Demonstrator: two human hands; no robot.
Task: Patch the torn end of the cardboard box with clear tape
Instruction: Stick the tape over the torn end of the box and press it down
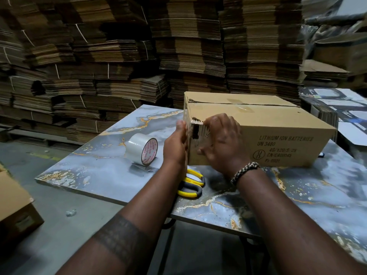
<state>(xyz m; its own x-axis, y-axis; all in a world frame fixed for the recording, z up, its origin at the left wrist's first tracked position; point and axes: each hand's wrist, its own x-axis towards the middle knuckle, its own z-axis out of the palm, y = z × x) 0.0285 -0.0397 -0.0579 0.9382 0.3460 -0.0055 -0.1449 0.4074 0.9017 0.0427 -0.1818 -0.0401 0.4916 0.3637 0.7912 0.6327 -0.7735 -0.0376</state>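
A brown cardboard box (264, 124) printed "LITHIUM ION BATTERIES" lies on the marbled table (103, 171). Its near left corner is torn, with a dark hole (195, 132) showing. My left hand (176, 143) presses flat against the box's left end. My right hand (222, 143) lies on the front face beside the tear, fingertips at the ripped edge. A roll of clear tape (142, 148) stands on edge to the left of my hands, its loose end stuck down on the table. Some clear tape shows on the box's top seam (245, 108).
Yellow-handled scissors (190, 185) lie on the table under my left wrist. Tall stacks of flattened cardboard (119, 56) fill the background. Another open carton (14, 203) sits on the floor at left. Printed sheets (341, 108) lie at right.
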